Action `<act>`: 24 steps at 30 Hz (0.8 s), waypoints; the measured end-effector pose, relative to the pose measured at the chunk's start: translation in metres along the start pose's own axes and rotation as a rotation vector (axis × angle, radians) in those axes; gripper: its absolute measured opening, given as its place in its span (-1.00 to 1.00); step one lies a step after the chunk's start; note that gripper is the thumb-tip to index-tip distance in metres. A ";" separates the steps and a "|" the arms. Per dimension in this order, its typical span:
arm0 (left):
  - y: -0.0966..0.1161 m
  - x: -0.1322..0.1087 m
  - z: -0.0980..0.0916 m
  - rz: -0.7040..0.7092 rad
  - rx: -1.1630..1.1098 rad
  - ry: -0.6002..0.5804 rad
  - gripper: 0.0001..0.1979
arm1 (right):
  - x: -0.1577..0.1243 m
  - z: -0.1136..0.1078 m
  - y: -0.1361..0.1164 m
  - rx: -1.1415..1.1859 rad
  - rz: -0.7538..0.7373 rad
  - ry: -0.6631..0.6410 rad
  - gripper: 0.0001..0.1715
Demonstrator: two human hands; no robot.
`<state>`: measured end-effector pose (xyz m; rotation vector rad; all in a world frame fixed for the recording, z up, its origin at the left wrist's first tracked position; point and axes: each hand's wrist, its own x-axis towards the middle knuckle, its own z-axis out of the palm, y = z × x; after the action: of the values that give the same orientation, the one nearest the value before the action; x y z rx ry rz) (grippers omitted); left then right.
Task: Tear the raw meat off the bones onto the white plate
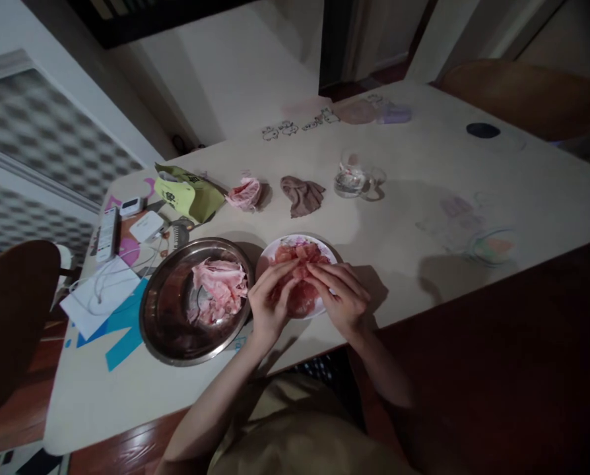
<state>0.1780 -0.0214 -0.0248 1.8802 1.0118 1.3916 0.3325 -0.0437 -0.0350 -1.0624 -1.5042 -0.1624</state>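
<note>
Both hands meet over a round white plate [331, 254] with a floral rim, which holds pieces of pinkish-red pomelo flesh [302, 305]. My left hand [270, 300] is closed in a pinch at the plate's left side, thumb and fingertips on a small piece of pomelo [299, 269]. From the right, my right hand [342, 297] pinches the same piece, its fingertips almost touching the left ones. Left of the plate, a shiny steel bowl [169, 330] contains pale pink peeled membranes [220, 287]. Behind the plate lies a pomelo chunk [245, 193] partly wrapped in pale skin.
A crumpled brown cloth [302, 196] and a glass mug [349, 181] of clear liquid stand beyond the plate. At the left are a yellow-green bag [191, 194], a white remote [107, 234], a white charger [147, 226] with a cable, and blue paper [127, 330]. Chairs flank the table.
</note>
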 end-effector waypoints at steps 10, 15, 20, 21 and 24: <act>-0.004 0.004 0.006 0.109 0.012 0.136 -0.76 | 0.003 -0.001 -0.011 0.004 0.066 -0.011 -0.70; -0.006 0.001 0.004 0.204 0.105 0.124 -0.73 | 0.000 0.001 -0.017 0.007 0.104 -0.033 -0.71; -0.012 -0.004 0.001 0.328 0.178 0.120 -0.69 | -0.005 0.000 -0.017 -0.008 0.106 -0.048 -0.70; -0.013 -0.004 0.002 0.356 0.184 0.128 -0.70 | -0.006 0.000 -0.017 -0.014 0.105 -0.054 -0.69; -0.014 -0.004 0.003 0.437 0.176 0.176 -0.76 | -0.008 -0.003 -0.017 -0.029 0.081 -0.089 -0.62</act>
<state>0.1764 -0.0173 -0.0394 2.2357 0.8583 1.7905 0.3220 -0.0597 -0.0324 -1.1657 -1.5392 -0.0813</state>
